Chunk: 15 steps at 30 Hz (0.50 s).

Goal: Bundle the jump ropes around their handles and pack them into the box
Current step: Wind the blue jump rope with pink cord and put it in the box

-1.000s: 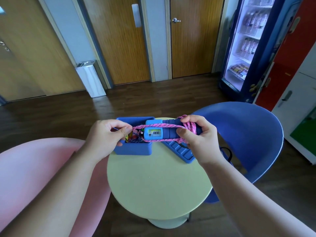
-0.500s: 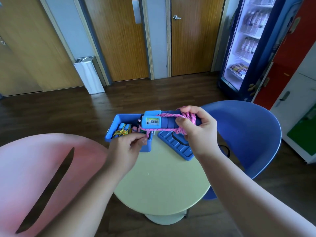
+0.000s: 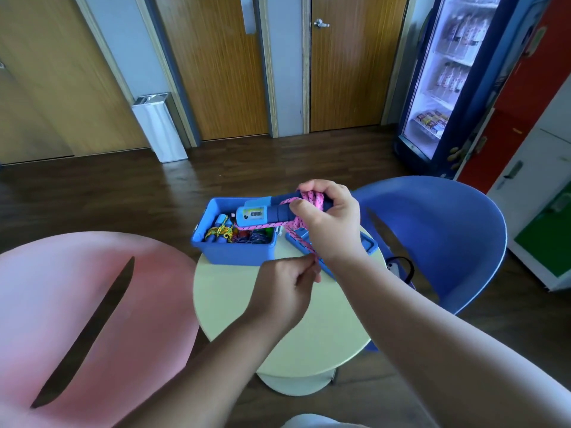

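My right hand (image 3: 329, 220) grips the blue jump rope handles (image 3: 262, 213), held level just above the open blue box (image 3: 234, 250). A pink rope (image 3: 301, 239) is wound round the handles and runs down and toward me. My left hand (image 3: 285, 284) pinches the end of that rope over the table, below my right wrist. Inside the box lie several bundled ropes, one tied in yellow cord (image 3: 219, 233).
The box stands at the far edge of a small round pale-yellow table (image 3: 262, 322). Its blue lid (image 3: 367, 245) lies to the right, partly under my right hand. A pink chair (image 3: 92, 304) is on the left, a blue chair (image 3: 438, 242) on the right.
My left hand has drawn the pink rope end down and toward me, away from the handles. My right hand has kept the handles over the box. The view has shifted left.
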Each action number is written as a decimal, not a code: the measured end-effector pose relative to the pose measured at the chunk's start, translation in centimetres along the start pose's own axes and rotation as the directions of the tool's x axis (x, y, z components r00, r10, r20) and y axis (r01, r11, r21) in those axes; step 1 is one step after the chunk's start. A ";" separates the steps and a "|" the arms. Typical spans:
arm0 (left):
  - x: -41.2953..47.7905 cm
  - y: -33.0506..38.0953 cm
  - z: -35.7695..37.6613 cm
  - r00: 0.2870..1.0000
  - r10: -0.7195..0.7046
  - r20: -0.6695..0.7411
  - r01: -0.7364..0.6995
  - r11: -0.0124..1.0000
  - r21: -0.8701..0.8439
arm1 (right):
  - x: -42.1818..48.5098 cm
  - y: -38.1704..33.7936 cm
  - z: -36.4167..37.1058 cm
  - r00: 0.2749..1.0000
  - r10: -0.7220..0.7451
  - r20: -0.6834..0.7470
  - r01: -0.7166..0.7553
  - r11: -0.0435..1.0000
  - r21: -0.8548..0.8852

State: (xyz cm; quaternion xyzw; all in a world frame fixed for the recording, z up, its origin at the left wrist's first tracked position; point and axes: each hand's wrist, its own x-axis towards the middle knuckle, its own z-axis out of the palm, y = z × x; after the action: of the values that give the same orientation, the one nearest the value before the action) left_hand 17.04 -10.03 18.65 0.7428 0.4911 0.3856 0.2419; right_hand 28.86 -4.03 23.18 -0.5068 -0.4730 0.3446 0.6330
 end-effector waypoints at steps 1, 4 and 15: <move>0.0 0.1 0.1 1.000 0.001 0.023 -0.001 1.000 -0.010 | -0.2 0.1 0.1 1.000 -0.003 0.005 0.003 1.000 -0.010; 0.0 -0.3 0.0 0.993 -0.042 0.115 0.054 0.994 -0.096 | -0.5 0.5 -0.5 1.000 -0.005 0.010 0.006 1.000 -0.026; 3.3 -0.1 -8.0 0.757 -0.637 0.146 0.505 0.429 -0.749 | -3.3 -0.7 -3.4 0.972 -0.021 0.234 0.010 0.999 0.049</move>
State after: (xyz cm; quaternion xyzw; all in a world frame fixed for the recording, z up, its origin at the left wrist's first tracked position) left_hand 11.28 -7.11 24.38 0.3279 0.5254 0.5043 0.6018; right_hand 30.99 -8.32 22.86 -0.4439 -0.5400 0.4081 0.5872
